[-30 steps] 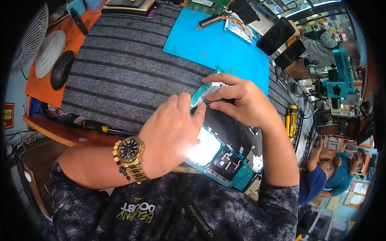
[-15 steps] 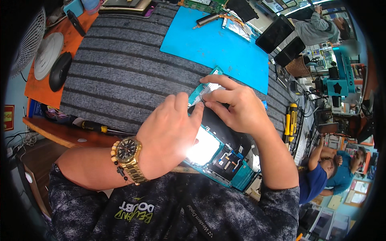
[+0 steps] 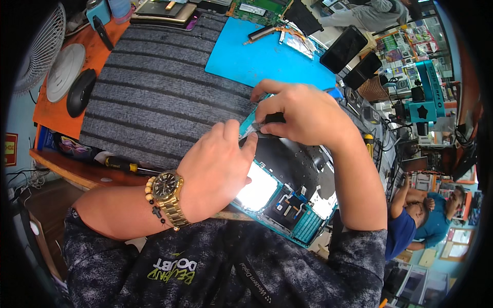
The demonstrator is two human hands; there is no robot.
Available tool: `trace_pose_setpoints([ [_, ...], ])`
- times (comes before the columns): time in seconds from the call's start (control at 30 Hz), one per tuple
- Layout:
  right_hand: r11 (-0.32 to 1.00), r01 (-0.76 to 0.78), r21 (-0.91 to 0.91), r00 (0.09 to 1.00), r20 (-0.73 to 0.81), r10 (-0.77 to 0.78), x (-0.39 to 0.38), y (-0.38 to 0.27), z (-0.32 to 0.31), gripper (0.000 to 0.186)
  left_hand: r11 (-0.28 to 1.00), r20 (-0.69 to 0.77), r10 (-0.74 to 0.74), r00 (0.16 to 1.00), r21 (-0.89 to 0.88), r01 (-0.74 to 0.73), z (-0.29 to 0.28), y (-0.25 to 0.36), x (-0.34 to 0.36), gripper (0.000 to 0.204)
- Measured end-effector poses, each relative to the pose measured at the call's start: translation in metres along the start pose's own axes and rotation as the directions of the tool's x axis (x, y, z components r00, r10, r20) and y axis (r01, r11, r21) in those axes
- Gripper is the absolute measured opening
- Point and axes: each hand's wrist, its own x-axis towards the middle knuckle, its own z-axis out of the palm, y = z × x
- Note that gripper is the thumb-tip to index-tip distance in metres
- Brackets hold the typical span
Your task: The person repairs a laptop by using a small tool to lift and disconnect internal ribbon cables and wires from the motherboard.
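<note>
Right hand (image 3: pixel 305 114) has shifted up the laptop case (image 3: pixel 287 174); left hand (image 3: pixel 210 164) rests there; grips unclear; likely light, brittle: hold rims

A laptop shell (image 3: pixel 282 164) lies before the person, partly beneath the left hand (image 3: pixel 210 169) and right hand (image 3: pixel 308 115). Behind it is a mat (image 3: pixel 241 54), a circuit board (image 3: pixel 257 10) beyond. Leftward lie a screwdriver (image 3: pixel 120 164) and, farther back, a mouse (image 3: pixel 81 93).
</note>
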Motion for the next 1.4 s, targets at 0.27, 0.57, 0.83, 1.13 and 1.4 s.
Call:
trace_pose_setpoints([
  [0.27, 0.958, 0.061, -0.280, 0.998, 0.023, -0.057, -0.006, -0.012, 0.002, 0.009, 1.000, -0.013, -0.003, 1.000, -0.006, 0.003, 0.000, 0.001, 0.000, 0.082],
  [0.57, 0.979, 0.042, 0.201, 0.982, -0.187, -0.004, -0.030, 0.015, 0.036, 0.025, 1.000, -0.015, -0.015, 1.000, -0.018, 0.014, 0.000, 0.000, 0.000, 0.080],
  [0.83, 0.979, 0.003, 0.206, 0.984, -0.176, 0.034, -0.030, 0.014, 0.036, 0.023, 1.000, -0.018, -0.017, 1.000, -0.016, 0.017, 0.001, 0.000, 0.000, 0.080],
  [1.13, 0.978, 0.020, 0.206, 0.985, -0.172, 0.016, -0.030, 0.016, 0.035, 0.022, 1.000, -0.017, -0.014, 1.000, -0.025, 0.014, 0.001, 0.000, 0.000, 0.081],
  [1.4, 0.991, 0.009, 0.135, 0.983, -0.184, 0.016, -0.029, 0.009, 0.037, 0.019, 1.000, -0.022, -0.005, 1.000, -0.023, 0.004, 0.001, 0.001, 0.001, 0.082],
])
